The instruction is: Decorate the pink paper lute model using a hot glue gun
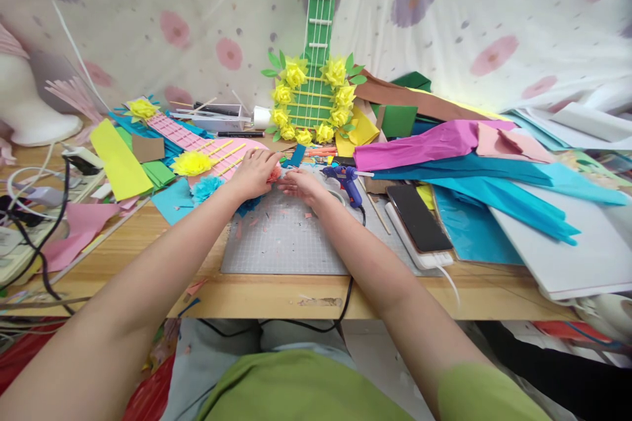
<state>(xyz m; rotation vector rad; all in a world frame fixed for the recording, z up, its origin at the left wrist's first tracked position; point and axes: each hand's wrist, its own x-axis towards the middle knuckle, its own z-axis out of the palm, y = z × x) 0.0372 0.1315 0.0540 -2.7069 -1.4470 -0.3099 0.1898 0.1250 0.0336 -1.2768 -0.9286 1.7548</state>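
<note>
My left hand (257, 174) is curled over the lower end of a pink paper guitar (234, 156), its fingers around a coral paper flower (274, 173). Just right of it is my right hand (302, 185), palm partly turned up and fingers loosely apart; nothing shows in it. Yellow flowers (192, 163) and light blue paper flowers (206, 189) decorate the pink guitar. A darker blue flower (248, 206) is partly covered by my left wrist. Beneath my hands lies a grey cutting mat (286, 243) with paper scraps.
A blue hot glue gun (348, 184) lies right of my hands, its cord running over the table edge. Behind stands a green guitar (316, 85) with yellow flowers. A phone (419, 217), coloured crepe paper (424, 145) and a power strip (83, 184) surround the mat.
</note>
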